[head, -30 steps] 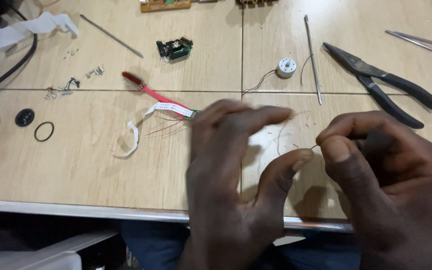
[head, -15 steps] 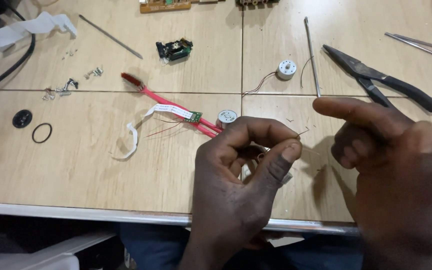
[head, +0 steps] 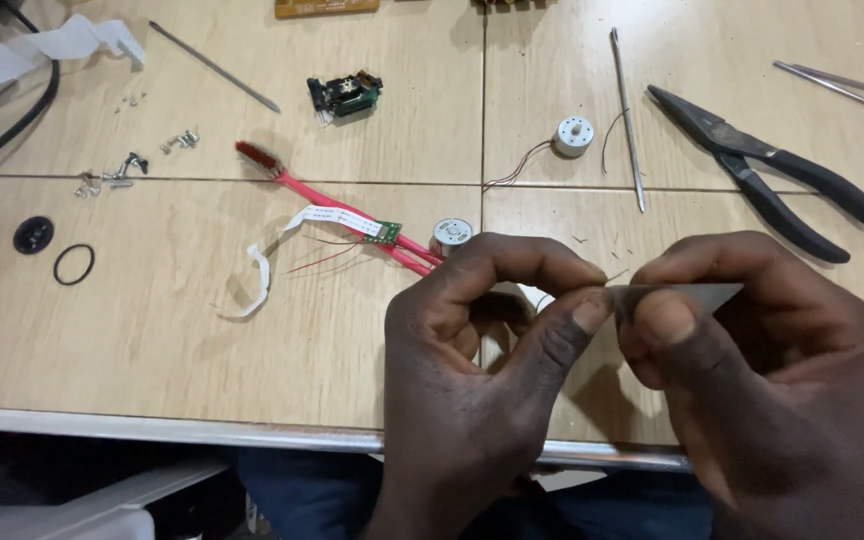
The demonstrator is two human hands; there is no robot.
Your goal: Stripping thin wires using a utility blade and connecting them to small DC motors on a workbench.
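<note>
left hand (head: 472,370) and right hand (head: 762,370) meet fingertip to fingertip — both pinched shut.

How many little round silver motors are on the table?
2. One small round silver motor with thin red wires lies near the top, left of the long metal rod. The other lies just above the left hand. The hands may hide more.

Light wood-grain tabletop (head: 152,350), dark seams dividing it into panels. Pale metal edge strip (head: 152,428) along near side. Even overhead light, soft shadows. Floor hidden.
</note>
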